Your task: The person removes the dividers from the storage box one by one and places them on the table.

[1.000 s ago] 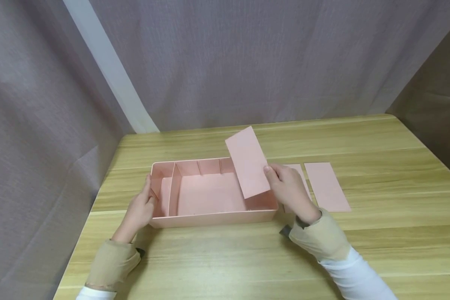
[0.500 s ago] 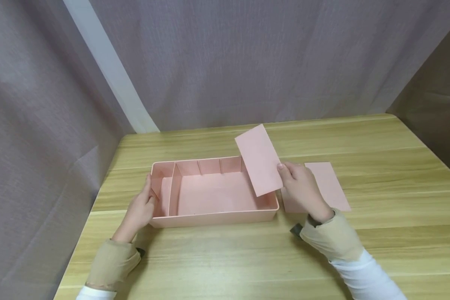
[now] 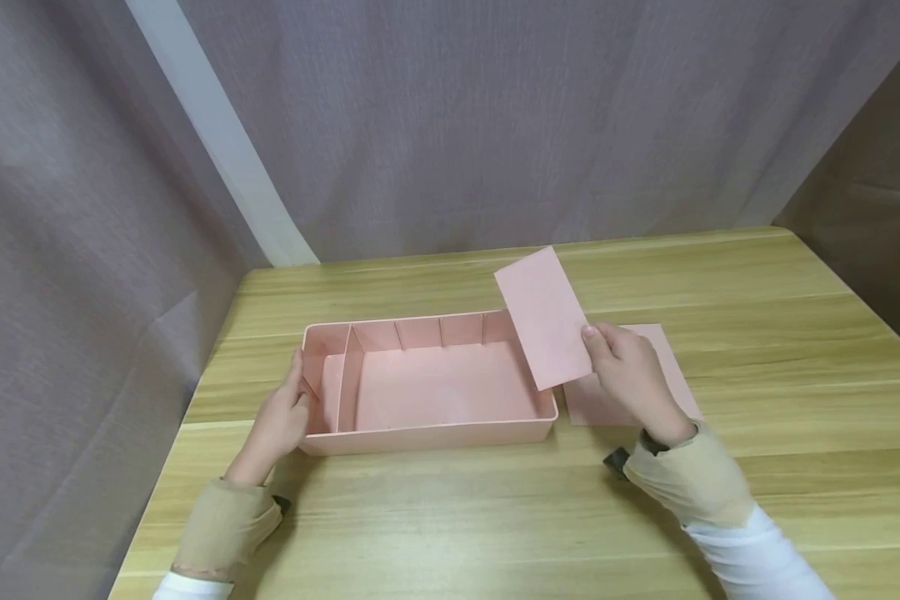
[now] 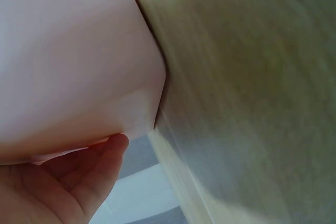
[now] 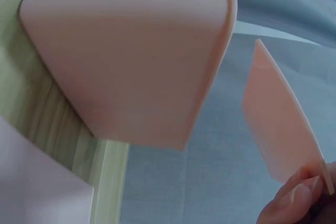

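Observation:
My left hand [image 3: 281, 417] grips the left end of a long pink box [image 3: 427, 433] in the head view; in the left wrist view its fingers lie against the end wall. A thin upright divider [image 3: 350, 379] crosses the box near that end. Above the box's right end, my right hand [image 3: 633, 371] pinches a flat pink divider panel [image 3: 543, 317] by its right edge, thumb on the near face. The right wrist view shows this panel [image 5: 278, 119] tilted and apart from the box wall [image 5: 131, 77].
More flat pink panels [image 3: 596, 404] lie on the wooden table [image 3: 450, 517] to the right of the box, partly hidden behind the right hand. Slots line the box's far inner wall. A grey curtain [image 3: 450, 125] hangs behind the table.
My right hand has moved to the right with the panel, uncovering more of the box's right end. The left hand and the box stay where they were.

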